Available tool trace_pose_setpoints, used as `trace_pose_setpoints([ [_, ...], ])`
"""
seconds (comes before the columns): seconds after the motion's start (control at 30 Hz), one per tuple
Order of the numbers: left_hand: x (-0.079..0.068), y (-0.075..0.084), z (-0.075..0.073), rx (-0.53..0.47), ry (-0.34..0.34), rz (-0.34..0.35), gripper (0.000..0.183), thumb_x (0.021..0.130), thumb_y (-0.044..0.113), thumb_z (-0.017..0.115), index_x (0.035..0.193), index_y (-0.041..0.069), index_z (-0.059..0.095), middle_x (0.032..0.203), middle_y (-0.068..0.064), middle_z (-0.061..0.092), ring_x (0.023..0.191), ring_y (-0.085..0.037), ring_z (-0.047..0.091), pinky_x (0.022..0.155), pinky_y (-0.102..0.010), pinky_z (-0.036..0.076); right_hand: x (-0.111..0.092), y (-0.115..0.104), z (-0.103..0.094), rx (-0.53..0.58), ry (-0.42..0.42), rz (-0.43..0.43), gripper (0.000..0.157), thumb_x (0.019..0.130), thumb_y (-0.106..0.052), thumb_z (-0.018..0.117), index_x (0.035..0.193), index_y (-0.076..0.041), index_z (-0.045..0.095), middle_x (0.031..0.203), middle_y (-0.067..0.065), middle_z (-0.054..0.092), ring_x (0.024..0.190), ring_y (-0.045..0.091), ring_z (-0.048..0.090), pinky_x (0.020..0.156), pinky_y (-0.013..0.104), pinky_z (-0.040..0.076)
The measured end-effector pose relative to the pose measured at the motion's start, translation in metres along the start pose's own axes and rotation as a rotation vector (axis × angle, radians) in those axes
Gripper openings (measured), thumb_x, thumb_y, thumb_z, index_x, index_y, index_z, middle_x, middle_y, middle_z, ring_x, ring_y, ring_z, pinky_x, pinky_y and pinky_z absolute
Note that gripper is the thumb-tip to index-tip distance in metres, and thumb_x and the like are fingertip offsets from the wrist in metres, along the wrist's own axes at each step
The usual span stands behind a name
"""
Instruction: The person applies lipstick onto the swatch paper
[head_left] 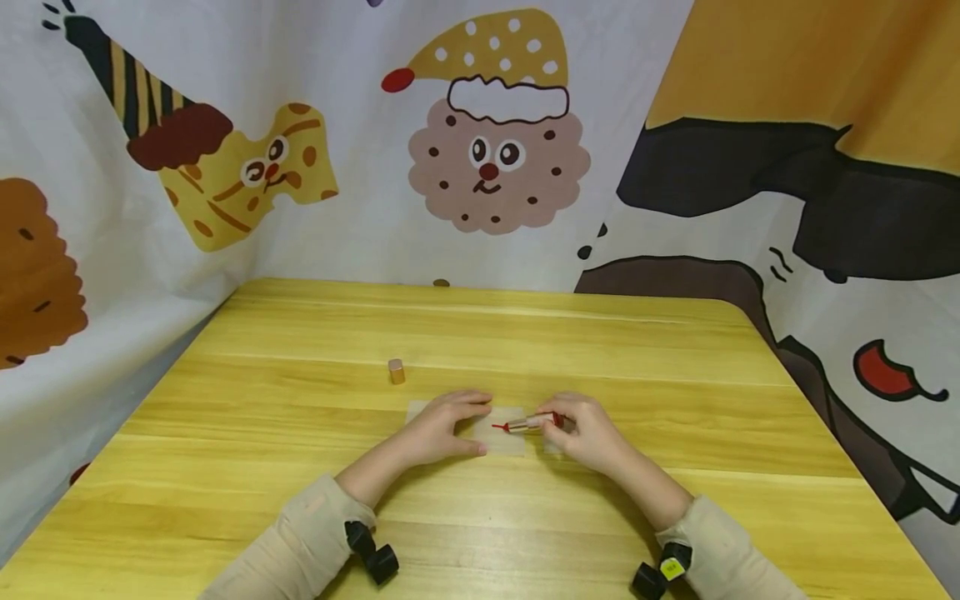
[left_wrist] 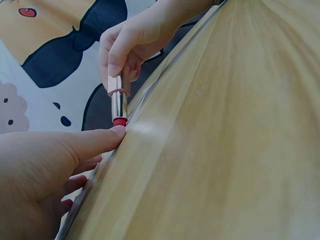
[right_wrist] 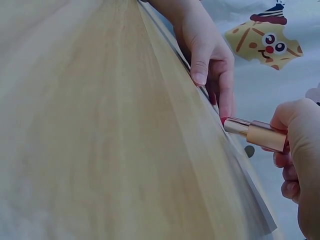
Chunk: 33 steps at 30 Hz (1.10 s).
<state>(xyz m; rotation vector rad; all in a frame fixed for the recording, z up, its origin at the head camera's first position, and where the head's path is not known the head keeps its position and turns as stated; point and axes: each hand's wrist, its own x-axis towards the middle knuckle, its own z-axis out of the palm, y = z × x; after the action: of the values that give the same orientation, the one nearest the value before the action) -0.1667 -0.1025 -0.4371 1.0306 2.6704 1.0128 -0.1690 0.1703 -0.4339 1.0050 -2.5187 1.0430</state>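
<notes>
My right hand (head_left: 585, 429) grips a rose-gold lipstick (head_left: 527, 423) by its base, the red tip turned left and down onto a thin pale sheet (head_left: 512, 447). A short red streak (head_left: 497, 427) shows on the sheet right at that tip. My left hand (head_left: 442, 429) rests on the sheet's left part, thumb and fingers spread apart with nothing held. In the left wrist view the red tip (left_wrist: 120, 121) appears just beyond the left thumb (left_wrist: 102, 140). The right wrist view shows the lipstick's metal tube (right_wrist: 265, 136) held between thumb and fingers.
A small copper-coloured cap (head_left: 397, 372) stands on the wooden table (head_left: 480, 533), behind and left of the sheet. Cartoon-printed curtains (head_left: 330, 242) hang past the table's back edge and along its sides. Each sleeve carries a black wrist device (head_left: 372, 554).
</notes>
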Motion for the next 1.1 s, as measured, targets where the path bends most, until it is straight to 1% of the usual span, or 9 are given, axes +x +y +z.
trace_pose_setpoints([
  [0.17,0.000,-0.001,0.001,0.005,0.001,-0.001,0.061,0.085,0.029,0.075,0.135,0.003,0.053,0.147,-0.006,0.042,0.137,-0.026,0.031,0.110,-0.046,0.024,-0.001,-0.002,-0.001,0.078,-0.002,0.075,0.011,0.085,-0.006,0.067,0.092,-0.010,0.074,0.081,-0.007,0.062,0.059,0.005,0.045,0.049,0.021,0.039],
  [0.3,0.000,-0.002,0.001,0.006,0.003,-0.005,0.060,0.085,0.029,0.075,0.135,0.004,0.054,0.147,-0.005,0.042,0.137,-0.025,0.031,0.110,-0.046,0.024,-0.002,-0.002,-0.002,0.154,0.024,0.115,0.011,0.088,-0.004,0.066,0.093,-0.009,0.074,0.080,-0.007,0.062,0.058,0.006,0.042,0.048,0.021,0.036],
  [0.47,0.000,-0.001,0.001,-0.005,0.003,-0.004,0.060,0.085,0.029,0.075,0.135,0.004,0.054,0.146,-0.005,0.042,0.137,-0.026,0.031,0.110,-0.047,0.023,-0.002,-0.004,-0.004,0.171,0.045,0.135,0.012,0.089,-0.003,0.065,0.094,-0.010,0.074,0.078,-0.006,0.062,0.059,0.007,0.042,0.049,0.021,0.035],
  [0.57,0.000,-0.001,0.001,-0.009,0.004,-0.005,0.060,0.085,0.029,0.075,0.135,0.004,0.054,0.147,-0.005,0.042,0.137,-0.026,0.031,0.110,-0.047,0.023,-0.002,-0.005,-0.005,0.171,0.051,0.160,0.011,0.089,-0.002,0.066,0.095,-0.007,0.074,0.077,-0.005,0.060,0.060,0.008,0.042,0.049,0.021,0.035],
  [0.63,0.000,-0.001,0.001,-0.008,0.005,-0.002,0.059,0.085,0.029,0.074,0.135,0.004,0.054,0.147,-0.005,0.042,0.137,-0.026,0.031,0.110,-0.047,0.024,-0.002,-0.007,-0.006,0.173,0.054,0.178,0.012,0.089,0.000,0.065,0.096,-0.004,0.073,0.078,-0.001,0.061,0.060,0.009,0.042,0.050,0.022,0.036],
  [0.7,-0.001,-0.002,0.001,-0.004,0.005,0.001,0.059,0.085,0.029,0.074,0.135,0.004,0.054,0.147,-0.005,0.042,0.137,-0.026,0.031,0.110,-0.047,0.024,0.000,-0.016,-0.011,0.186,0.058,0.190,0.012,0.089,0.003,0.064,0.097,0.000,0.072,0.080,0.003,0.062,0.062,0.010,0.044,0.051,0.022,0.037],
  [0.8,0.000,-0.002,0.001,0.000,0.004,0.003,0.059,0.085,0.029,0.074,0.135,0.004,0.054,0.147,-0.006,0.041,0.137,-0.026,0.031,0.110,-0.047,0.023,0.001,-0.032,-0.020,0.211,0.080,0.190,0.013,0.088,0.006,0.062,0.098,0.005,0.070,0.080,0.007,0.063,0.063,0.010,0.045,0.053,0.023,0.039],
  [0.87,0.000,-0.002,0.001,0.003,0.005,0.000,0.059,0.086,0.029,0.074,0.135,0.004,0.054,0.147,-0.006,0.041,0.137,-0.025,0.031,0.111,-0.046,0.023,0.002,-0.040,-0.025,0.226,0.100,0.191,0.013,0.088,0.006,0.062,0.098,0.005,0.070,0.078,0.008,0.062,0.064,0.009,0.045,0.055,0.023,0.039],
  [1.1,0.000,-0.003,0.002,-0.020,0.018,0.006,0.058,0.086,0.029,0.073,0.135,0.004,0.054,0.146,-0.006,0.043,0.137,-0.026,0.031,0.110,-0.046,0.024,0.001,-0.038,-0.026,0.242,0.166,0.172,0.016,0.087,0.008,0.062,0.100,0.004,0.070,0.074,0.003,0.057,0.064,0.008,0.044,0.055,0.023,0.039],
])
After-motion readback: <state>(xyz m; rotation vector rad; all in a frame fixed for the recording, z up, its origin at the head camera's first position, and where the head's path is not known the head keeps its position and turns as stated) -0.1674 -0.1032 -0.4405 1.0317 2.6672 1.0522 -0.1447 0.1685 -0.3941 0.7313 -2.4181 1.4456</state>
